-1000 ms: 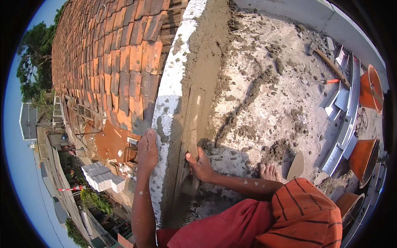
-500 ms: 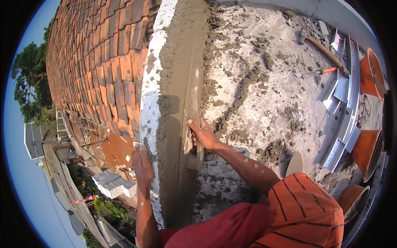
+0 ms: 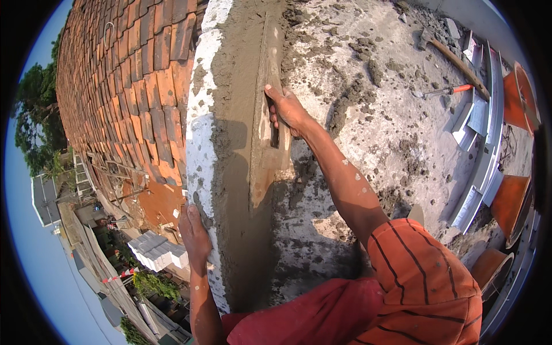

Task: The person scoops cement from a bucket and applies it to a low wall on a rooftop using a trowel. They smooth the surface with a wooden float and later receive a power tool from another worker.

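In my right hand [image 3: 286, 111] is a long wooden plastering float [image 3: 263, 183], gripped by its handle with the fingers wrapped round. The float lies lengthwise on the strip of wet grey mortar [image 3: 234, 167] along the wall top, near the mortar's right edge. My left hand [image 3: 196, 234] rests on the outer side of the white wall edge [image 3: 201, 135], fingers stretched out and holding nothing. The undersides of its fingers are hidden.
A tiled roof [image 3: 129, 86] slopes beyond the wall on the left, with a drop to stacked grey blocks [image 3: 155, 251] below. On the mortar-splashed floor lie a hammer [image 3: 460, 66], an orange-handled tool [image 3: 451, 90] and metal channels [image 3: 486, 149], beside orange buckets [image 3: 510, 201].
My right hand has pushed the float forward along the mortar, away from me, and the right arm reaches farther out. My left hand stays on the wall edge.
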